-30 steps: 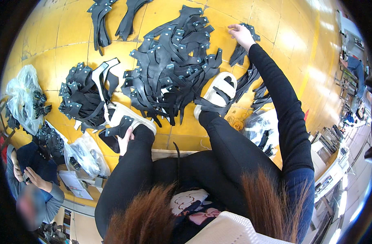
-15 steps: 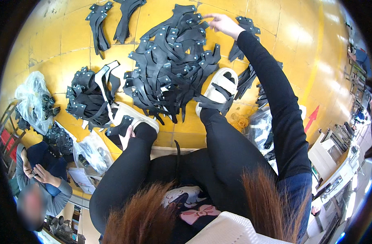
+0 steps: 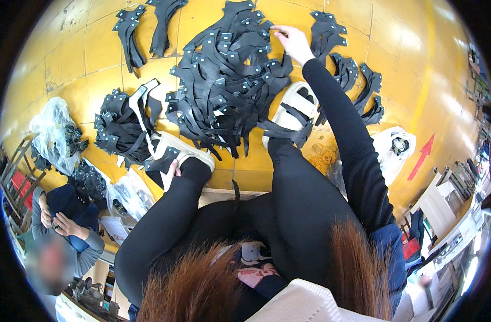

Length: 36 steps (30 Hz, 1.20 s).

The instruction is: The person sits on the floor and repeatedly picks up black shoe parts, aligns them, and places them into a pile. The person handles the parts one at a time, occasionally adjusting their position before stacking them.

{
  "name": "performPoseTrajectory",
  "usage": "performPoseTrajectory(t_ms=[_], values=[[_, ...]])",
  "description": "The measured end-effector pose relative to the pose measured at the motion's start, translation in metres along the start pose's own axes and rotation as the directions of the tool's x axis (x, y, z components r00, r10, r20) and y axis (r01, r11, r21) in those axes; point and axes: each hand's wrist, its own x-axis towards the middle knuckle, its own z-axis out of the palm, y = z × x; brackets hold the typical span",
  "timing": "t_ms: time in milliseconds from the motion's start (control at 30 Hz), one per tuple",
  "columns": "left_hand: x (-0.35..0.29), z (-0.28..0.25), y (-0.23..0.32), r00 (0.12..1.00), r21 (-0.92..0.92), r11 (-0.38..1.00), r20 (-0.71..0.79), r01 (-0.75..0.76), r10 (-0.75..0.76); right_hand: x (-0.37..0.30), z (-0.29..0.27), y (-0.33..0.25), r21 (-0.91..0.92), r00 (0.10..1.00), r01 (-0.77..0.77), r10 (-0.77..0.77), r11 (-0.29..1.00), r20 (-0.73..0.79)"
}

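A large heap of flat black strap pieces (image 3: pixel 224 96) with small pale tags lies on the yellow floor between my feet. At its upper right edge is my right hand (image 3: pixel 293 43), fingers stretched out and fingertips at the tip of one piece. My left hand (image 3: pixel 172 175) is low beside my left sandal (image 3: pixel 189 153), partly hidden by my leg. Its fingers close on a few black strap pieces (image 3: pixel 164 161) with pale tags. A smaller pile of black strap pieces (image 3: pixel 119 126) sits left of that sandal, with a white strap piece (image 3: pixel 141 102) on top.
Small stacks of black pieces lie at upper left (image 3: pixel 128 37) and right (image 3: pixel 327 35). My right sandal (image 3: pixel 294 110) borders the heap. Clear plastic bags (image 3: pixel 55 131), yellow cord (image 3: pixel 323 158) and a white bag (image 3: pixel 393 153) surround me. Another person (image 3: pixel 68 225) sits at lower left.
My right hand has come slightly down at the heap's edge, its fingers closer together. The view has shifted, uncovering more stacks and the white bag at right. My left hand stays by the sandal.
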Motion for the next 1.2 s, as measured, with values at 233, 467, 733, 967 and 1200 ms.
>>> performPoseTrajectory(t_ms=[233, 467, 733, 967, 1200], values=[[0.0, -0.067, -0.008, 0.971, -0.145, 0.989, -0.236, 0.015, -0.049, 0.001, 0.017, -0.022, -0.177, 0.997, 0.083, -0.082, 0.981, 0.011], [0.027, -0.097, -0.056, 0.994, -0.318, 0.947, -0.082, 0.039, -0.069, -0.005, 0.016, -0.014, 0.126, 1.0, -0.027, 0.027, 0.992, 0.009], [-0.001, -0.063, -0.015, 0.976, -0.276, 0.959, -0.22, -0.065, 0.003, -0.01, 0.028, -0.019, -0.178, 0.976, 0.101, -0.132, 0.979, -0.173], [-0.009, -0.06, 0.003, 0.988, -0.155, 0.985, -0.146, -0.077, 0.054, 0.002, 0.014, -0.024, 0.469, 1.0, -0.002, -0.012, 0.883, 0.026], [-0.014, -0.052, 0.038, 0.998, 0.053, 0.999, 0.068, -0.001, -0.003, -0.005, -0.016, -0.044, 0.571, 0.971, 0.077, 0.069, 0.817, -0.229]])
